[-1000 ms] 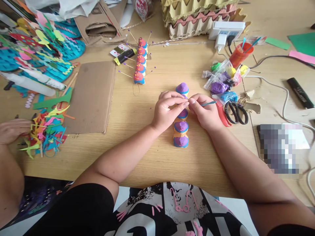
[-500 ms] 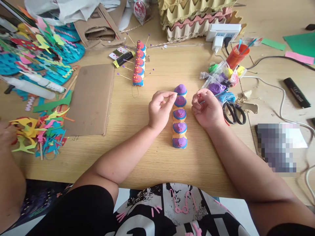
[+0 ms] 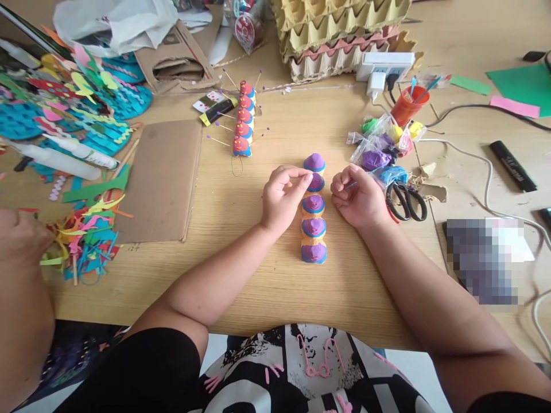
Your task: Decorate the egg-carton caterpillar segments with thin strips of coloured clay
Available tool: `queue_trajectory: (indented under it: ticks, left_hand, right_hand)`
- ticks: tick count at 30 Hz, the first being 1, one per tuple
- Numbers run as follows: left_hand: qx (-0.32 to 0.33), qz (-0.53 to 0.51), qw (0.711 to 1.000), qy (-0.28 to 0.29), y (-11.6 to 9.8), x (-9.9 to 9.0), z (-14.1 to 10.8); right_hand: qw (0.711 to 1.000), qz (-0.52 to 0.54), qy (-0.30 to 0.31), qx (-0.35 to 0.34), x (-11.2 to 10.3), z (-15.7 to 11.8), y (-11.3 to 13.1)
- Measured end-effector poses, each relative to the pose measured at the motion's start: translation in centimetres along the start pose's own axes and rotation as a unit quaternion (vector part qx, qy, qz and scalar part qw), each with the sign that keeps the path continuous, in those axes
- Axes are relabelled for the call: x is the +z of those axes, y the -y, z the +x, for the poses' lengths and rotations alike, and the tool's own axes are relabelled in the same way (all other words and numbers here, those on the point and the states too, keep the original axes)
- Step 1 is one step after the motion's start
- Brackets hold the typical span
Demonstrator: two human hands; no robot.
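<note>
Hands (image 3: 280, 199) parted; scissors (image 3: 408, 202), bagged clay (image 3: 375, 160) near right hand (image 3: 362, 198).

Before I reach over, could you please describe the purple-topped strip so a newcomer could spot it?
On the wooden table, find the person's left hand and right hand near the middle. The purple-topped strip lies between them, five bumps in a row; unlike the red-topped strip farther back, it has no sticks poking out.
</note>
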State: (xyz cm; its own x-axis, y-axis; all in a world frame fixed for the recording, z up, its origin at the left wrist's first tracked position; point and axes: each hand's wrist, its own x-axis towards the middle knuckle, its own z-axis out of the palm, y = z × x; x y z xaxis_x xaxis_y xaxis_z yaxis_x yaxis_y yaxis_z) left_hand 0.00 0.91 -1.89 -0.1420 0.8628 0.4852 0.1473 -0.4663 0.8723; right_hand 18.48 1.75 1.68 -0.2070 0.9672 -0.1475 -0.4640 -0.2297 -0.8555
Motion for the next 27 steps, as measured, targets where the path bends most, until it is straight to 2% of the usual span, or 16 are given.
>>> queue_trajectory:
  ticks: [11, 17, 22, 27]
  left_hand:
    - [0.018, 0.01, 0.999, 0.033, -0.9, 0.0, 0.0]
    - [-0.009, -0.021, 0.999, 0.034, -1.7, 0.1, 0.0]
    - [-0.003, 0.009, 0.999, 0.037, -1.3, 0.1, 0.0]
    - [-0.02, -0.03, 0.999, 0.032, -0.7, 0.2, 0.0]
  right_hand:
    - [0.998, -0.054, 0.032, -0.026, 0.3, -0.2, -0.6]
    - [0.998, -0.062, 0.026, -0.023, 0.4, -0.3, -0.6]
    - [0.996, -0.082, 0.027, -0.028, 0.5, -0.4, -0.7]
    - [0.996, -0.074, 0.039, -0.042, 0.5, -0.4, -0.8]
